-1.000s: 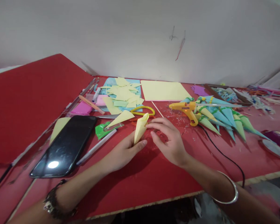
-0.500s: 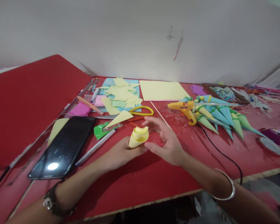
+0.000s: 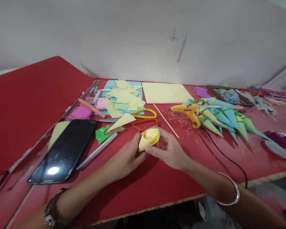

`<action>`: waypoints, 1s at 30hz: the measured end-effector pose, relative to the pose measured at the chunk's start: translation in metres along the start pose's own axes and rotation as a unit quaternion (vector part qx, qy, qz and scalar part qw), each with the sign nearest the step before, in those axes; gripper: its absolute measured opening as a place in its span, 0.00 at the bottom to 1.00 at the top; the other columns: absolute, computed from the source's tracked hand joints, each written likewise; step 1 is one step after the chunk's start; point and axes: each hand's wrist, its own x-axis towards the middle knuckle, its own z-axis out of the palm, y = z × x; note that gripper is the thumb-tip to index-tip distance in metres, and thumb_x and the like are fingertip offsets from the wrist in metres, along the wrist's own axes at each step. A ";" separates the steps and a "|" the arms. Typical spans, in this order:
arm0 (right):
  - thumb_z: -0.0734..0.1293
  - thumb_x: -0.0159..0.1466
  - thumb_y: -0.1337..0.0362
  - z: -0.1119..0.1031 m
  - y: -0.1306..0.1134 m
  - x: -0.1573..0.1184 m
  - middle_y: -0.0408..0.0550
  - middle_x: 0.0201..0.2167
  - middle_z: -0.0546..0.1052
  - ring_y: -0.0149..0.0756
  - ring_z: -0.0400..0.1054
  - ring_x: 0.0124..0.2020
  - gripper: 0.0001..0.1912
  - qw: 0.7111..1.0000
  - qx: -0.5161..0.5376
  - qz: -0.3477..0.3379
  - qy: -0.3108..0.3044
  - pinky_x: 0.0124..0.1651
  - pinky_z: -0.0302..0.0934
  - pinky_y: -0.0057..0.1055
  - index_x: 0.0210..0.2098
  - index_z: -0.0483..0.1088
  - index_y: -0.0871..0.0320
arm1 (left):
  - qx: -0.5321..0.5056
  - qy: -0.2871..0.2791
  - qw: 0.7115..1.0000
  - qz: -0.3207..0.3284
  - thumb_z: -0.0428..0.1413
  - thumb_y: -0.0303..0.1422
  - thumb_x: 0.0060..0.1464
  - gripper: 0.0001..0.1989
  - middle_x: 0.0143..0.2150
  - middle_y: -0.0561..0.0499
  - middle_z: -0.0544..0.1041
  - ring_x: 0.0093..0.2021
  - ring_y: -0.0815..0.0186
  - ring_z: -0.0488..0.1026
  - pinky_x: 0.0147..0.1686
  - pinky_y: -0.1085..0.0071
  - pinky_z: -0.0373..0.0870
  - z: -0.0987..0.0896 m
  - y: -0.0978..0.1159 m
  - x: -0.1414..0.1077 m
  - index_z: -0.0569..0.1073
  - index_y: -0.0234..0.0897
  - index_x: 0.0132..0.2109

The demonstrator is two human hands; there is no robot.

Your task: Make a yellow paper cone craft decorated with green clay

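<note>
I see the left hand point(image 3: 126, 158) and right hand point(image 3: 172, 149) gently curled around the rolled yellow paper point(image 3: 149, 139), best squeezed softly.

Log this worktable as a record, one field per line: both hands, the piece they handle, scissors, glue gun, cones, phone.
Left hand: holding the rolled yellow paper
Right hand: on the roll's right side, thumb in front
Rolled yellow paper: coiled, open end showing
Scissors: beyond the hands, yellow handle loop visible, partly covered by paper
Glue gun: right, nozzle pointing left
Cones: blue and yellow-green, piled right
Phone: left, dark screen up
</note>
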 end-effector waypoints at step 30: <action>0.64 0.58 0.63 -0.016 -0.012 0.003 0.47 0.47 0.65 0.40 0.60 0.50 0.19 0.926 -0.312 -0.194 0.091 0.51 0.58 0.42 0.49 0.63 0.48 | -0.166 -0.033 0.985 -0.031 0.40 0.45 0.56 0.18 0.21 0.58 0.55 0.21 0.72 0.50 0.22 0.73 0.51 -0.005 0.005 0.000 0.57 0.37 0.26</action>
